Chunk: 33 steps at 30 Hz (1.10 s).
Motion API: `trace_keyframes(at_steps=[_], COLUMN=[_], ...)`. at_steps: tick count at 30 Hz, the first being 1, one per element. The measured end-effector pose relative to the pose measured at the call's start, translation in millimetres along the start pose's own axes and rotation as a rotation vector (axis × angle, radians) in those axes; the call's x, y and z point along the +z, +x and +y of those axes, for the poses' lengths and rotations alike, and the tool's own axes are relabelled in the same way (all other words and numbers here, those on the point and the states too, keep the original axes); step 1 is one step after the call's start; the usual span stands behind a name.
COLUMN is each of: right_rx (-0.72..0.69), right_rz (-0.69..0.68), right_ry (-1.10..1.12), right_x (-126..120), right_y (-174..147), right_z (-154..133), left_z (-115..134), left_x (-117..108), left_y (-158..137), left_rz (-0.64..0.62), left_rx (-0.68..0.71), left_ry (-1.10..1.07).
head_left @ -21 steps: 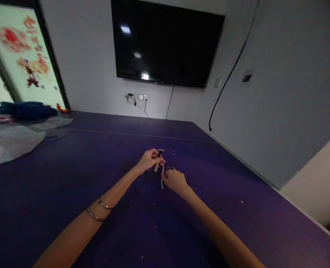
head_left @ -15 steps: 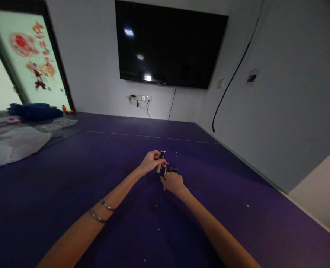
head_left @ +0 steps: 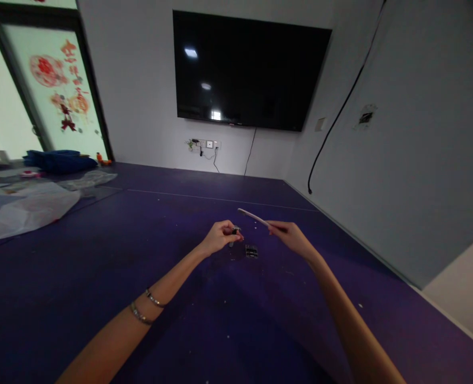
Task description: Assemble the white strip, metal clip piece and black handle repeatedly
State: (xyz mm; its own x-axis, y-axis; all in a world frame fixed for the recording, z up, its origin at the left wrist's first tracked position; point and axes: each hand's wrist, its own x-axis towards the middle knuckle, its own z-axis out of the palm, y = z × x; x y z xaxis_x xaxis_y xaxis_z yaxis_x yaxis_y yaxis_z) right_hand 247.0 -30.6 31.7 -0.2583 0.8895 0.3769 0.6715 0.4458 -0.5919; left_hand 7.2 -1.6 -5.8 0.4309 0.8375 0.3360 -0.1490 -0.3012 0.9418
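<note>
My left hand [head_left: 221, 237] is closed around a small tool with a dark and grey handle [head_left: 234, 231]; its light top stuck out crosswise in the earlier view. The fingers hide most of it. To the right, my right hand [head_left: 290, 236] pinches the near end of a long, thin, pale strip [head_left: 254, 216]. The strip slants up and left, its far end raised above the purple surface and free of the left hand. Between and below the hands lies a small dark rectangular case [head_left: 251, 251] with lighter lines across it. I cannot make out its contents.
Small white bits [head_left: 255, 225] lie scattered on the purple surface [head_left: 160, 330]. Clear plastic sheeting [head_left: 40, 205] and a blue cloth bundle [head_left: 58, 161] sit at the far left. A black cable [head_left: 336, 117] hangs along the right wall, and a television [head_left: 252, 69] is mounted ahead.
My right hand has moved right and up, carrying the pale strip away from the left hand. The strip went from near upright to slanting. The dark case is now uncovered; the left-hand tool has tilted.
</note>
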Motion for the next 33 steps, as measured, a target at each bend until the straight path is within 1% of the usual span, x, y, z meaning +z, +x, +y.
trace_keyframes(at_steps=[2, 4, 7, 11, 16, 20, 24, 28, 31, 33], right_rx=[-0.04, -0.06, -0.086, -0.114, -0.093, -0.121, -0.098, -0.082, -0.045, -0.04], right_rz=[0.014, 0.024, 0.03, -0.026, 0.045, -0.01, 0.06, -0.028, 0.018, 0.002], right_ry=[0.059, 0.092, 0.094, 0.074, 0.018, 0.041, 0.036, 0.083, 0.078, 0.094], right_x=[-12, -18, -21, -20, -21, -22, -22, -21, -21, -21], right_y=[-5, -9, -12, -13, -14, -15, -16, -15, -14, -14], right_z=[-5, -12, -22, -28, -28, -33, -38, -36, -33, -31], left_z=[1, 2, 4, 7, 7, 8, 11, 11, 10, 11], left_x=[0, 0, 0, 2, 5, 6, 7, 8, 8, 9], left_y=[0, 0, -1, -3, -4, -5, -6, -6, -7, -7], left_rz=[0.003, 0.0, -0.005, -0.02, -0.019, -0.036, -0.037, -0.033, -0.034, -0.039], left_rx=[-0.004, -0.004, 0.006, 0.011, 0.002, 0.031, 0.03, 0.025, 0.009, 0.017], left_ry=[0.023, 0.026, 0.034, 0.075, 0.063, 0.076, 0.087, 0.089, 0.061, 0.063])
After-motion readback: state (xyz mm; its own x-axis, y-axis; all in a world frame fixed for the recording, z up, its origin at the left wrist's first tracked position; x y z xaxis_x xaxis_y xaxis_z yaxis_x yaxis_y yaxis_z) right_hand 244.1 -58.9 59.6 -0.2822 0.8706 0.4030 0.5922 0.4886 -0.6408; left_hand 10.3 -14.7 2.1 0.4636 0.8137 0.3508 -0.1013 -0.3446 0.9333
